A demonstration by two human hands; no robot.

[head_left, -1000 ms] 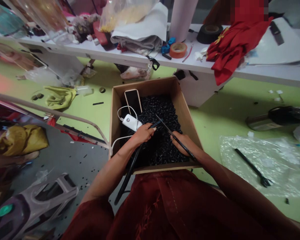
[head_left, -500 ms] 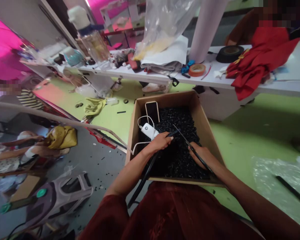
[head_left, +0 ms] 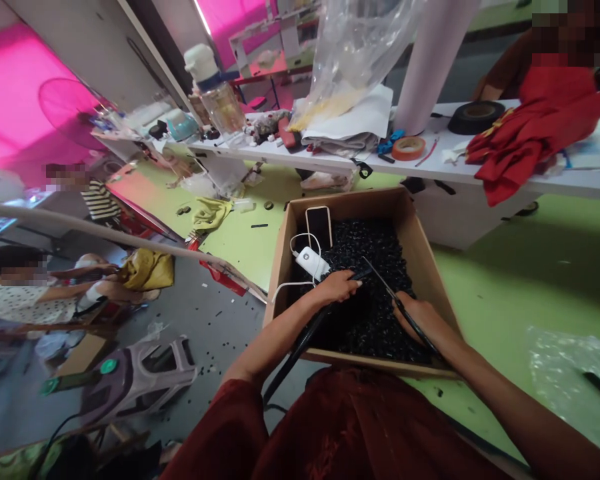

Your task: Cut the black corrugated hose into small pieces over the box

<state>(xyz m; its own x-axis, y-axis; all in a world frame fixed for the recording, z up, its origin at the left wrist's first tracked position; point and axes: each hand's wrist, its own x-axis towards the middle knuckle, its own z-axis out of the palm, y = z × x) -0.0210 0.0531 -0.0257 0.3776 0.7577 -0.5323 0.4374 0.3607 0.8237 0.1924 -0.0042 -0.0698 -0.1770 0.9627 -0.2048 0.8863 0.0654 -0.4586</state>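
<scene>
My left hand [head_left: 339, 287] is closed around a long black ribbed tube [head_left: 307, 337]; one end sticks out past my fingers, and the rest trails back over the near side of a cardboard box [head_left: 441, 293]. In my right hand [head_left: 416, 316] is a pair of scissors [head_left: 381, 277], blades pointing up and left toward the tube's end, apart from it. Whether the blades are parted is hard to make out. Below both hands lies a heap of small black cut pieces [head_left: 380, 327] inside the box.
A phone [head_left: 319, 227] and a white power bank [head_left: 310, 261] with a cable lie in the box's far left. Behind is a white shelf [head_left: 325, 159] with tape rolls, a jug [head_left: 220, 100] and red cloth [head_left: 540, 133]. A plastic stool [head_left: 145, 373] and seated people are at left.
The whole view has shifted, so everything sits slightly further right and lower. Both hands keep their holds on the tube and scissors, with little movement relative to the box.
</scene>
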